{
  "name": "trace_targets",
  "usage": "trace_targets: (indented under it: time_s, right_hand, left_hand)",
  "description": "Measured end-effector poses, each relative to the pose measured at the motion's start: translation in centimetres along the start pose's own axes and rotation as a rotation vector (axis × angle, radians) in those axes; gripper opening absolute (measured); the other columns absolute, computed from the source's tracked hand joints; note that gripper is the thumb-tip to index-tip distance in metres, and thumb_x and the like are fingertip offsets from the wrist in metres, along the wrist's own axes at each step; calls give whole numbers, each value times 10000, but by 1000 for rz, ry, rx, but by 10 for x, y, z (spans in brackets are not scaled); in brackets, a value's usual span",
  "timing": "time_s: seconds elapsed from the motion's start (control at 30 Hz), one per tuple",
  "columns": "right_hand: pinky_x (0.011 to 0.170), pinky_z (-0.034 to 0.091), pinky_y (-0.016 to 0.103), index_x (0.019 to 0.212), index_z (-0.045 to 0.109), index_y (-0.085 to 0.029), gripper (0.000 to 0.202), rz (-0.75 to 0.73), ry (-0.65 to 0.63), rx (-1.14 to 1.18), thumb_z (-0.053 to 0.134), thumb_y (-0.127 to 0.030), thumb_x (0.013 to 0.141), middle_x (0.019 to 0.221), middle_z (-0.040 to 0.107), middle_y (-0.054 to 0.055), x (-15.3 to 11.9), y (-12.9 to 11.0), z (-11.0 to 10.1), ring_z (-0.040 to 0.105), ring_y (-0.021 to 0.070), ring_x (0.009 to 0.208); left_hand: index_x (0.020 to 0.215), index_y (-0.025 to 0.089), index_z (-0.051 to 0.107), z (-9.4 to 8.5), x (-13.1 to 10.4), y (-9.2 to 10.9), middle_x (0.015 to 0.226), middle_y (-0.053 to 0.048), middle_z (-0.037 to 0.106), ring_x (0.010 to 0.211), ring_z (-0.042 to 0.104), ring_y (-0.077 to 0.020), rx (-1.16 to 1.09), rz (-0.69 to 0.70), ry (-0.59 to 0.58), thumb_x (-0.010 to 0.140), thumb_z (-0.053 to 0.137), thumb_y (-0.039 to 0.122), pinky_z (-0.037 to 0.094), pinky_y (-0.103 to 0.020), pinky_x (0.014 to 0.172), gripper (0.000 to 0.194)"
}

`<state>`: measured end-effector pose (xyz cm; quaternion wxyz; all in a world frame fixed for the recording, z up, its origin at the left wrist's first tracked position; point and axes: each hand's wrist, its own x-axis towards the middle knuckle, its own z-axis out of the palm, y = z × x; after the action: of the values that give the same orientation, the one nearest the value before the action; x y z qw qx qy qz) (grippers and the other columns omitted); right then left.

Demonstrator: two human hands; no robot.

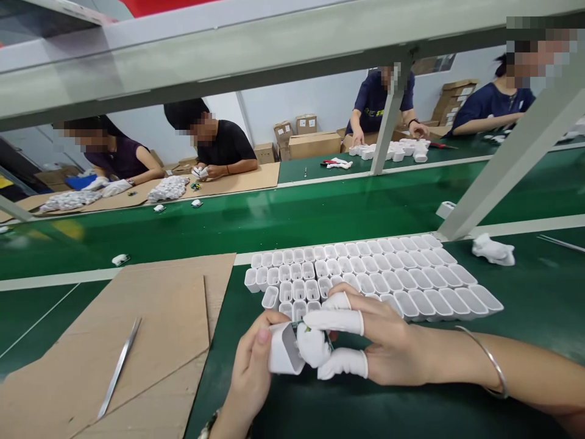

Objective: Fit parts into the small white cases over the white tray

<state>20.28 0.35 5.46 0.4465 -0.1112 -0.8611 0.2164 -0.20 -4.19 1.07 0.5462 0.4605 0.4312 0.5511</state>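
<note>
My left hand [256, 360] is closed around a white plastic cup [284, 350], tilted so that its opening faces right. At that opening, my right hand [365, 335], with white covers on several fingers, grips a rounded white piece [313, 346] with a bit of green board along its edge. The piece sits at the mouth of the cup; whether any of it is inside cannot be made out. Just beyond my hands, rows of white cups [393, 280] stand on the green table [320, 408], their openings up. Small dark marks show inside some cups on the left.
Metal tweezers [119, 367] lie on cardboard [68, 378] at the left. A crumpled white item [493, 250] is at the right. Beyond a green conveyor [274, 213] carrying small white pieces, several people work at another table. A slanted metal post [512, 134] stands at the right.
</note>
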Motion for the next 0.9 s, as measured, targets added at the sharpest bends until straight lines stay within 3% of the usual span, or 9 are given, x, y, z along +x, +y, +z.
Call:
trace_targets:
  time_s: [0.63, 0.9]
  right_hand:
    - [706, 453, 284, 1367, 452, -231, 546, 105, -71, 0, 675, -196, 870, 843, 564, 28, 1, -7, -2, 466, 155, 762]
    - [715, 471, 301, 1297, 509, -199, 428, 145, -107, -92, 646, -231, 893, 856, 562, 49, -3, -9, 1, 471, 170, 788]
  left_hand:
    - [762, 136, 589, 3, 0, -1, 637, -18, 497, 537, 389, -105, 18, -42, 35, 861, 526, 636, 289, -215, 488, 513]
    - [790, 138, 596, 11, -2, 2, 590, 5, 458, 491, 355, -87, 10, -84, 15, 855, 535, 640, 260, -206, 458, 510]
